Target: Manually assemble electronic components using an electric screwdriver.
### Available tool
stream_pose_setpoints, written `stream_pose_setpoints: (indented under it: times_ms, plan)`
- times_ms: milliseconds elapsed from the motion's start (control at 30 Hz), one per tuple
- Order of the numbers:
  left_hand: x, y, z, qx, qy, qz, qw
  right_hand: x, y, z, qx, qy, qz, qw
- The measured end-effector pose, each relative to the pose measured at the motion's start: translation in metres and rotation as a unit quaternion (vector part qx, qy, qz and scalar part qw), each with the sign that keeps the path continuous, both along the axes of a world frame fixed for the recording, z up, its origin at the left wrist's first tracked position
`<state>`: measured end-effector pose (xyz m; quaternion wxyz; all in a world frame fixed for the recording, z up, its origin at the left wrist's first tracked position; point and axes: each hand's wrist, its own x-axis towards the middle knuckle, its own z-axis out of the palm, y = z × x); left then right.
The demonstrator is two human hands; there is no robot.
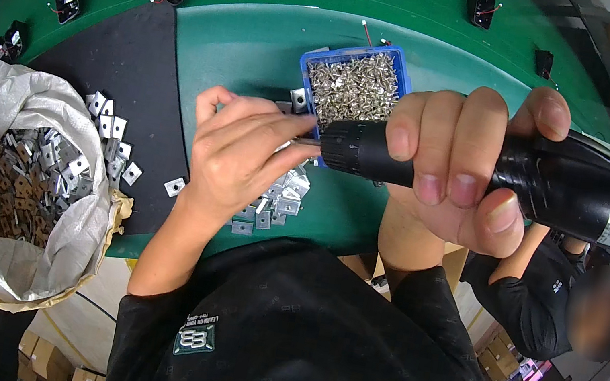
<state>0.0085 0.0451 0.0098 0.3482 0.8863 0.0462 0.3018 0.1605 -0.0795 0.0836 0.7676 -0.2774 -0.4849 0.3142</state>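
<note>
"Black power driver [563,183]; how's it lie?"
"Sideways, nose before the blue bin [405,73], butt off rightward; right hand [471,150] clamped round it; left hand [239,148], left of the bin, fingertips at that nose; can't tell if they're pinching."

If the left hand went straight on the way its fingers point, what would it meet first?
Probably the near end of the black cylindrical tool held in the right hand, just ahead of the left hand, though depth between them is unclear.
</note>
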Motion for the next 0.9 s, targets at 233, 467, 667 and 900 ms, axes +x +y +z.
stream_pose_setpoints:
  times_ms: [233, 467, 667, 900]
  plan:
    - [-0.033, 0.037, 0.009, -0.008, 0.158, -0.017, 0.987, -0.019, 0.013, -0.013, -0.033, 0.046, -0.043, 0.997]
    - [-0.034, 0.044, -0.009, 0.018, 0.239, -0.033, 0.97, -0.042, 0.031, -0.035, -0.123, 0.053, -0.108, 0.985]
    - [-0.025, 0.037, -0.013, -0.021, 0.194, -0.019, 0.98, -0.046, 0.038, -0.044, -0.094, 0.034, -0.164, 0.981]
    - [-0.027, 0.042, -0.023, -0.012, 0.178, -0.038, 0.983, -0.043, 0.039, -0.041, -0.081, 0.057, -0.18, 0.979]
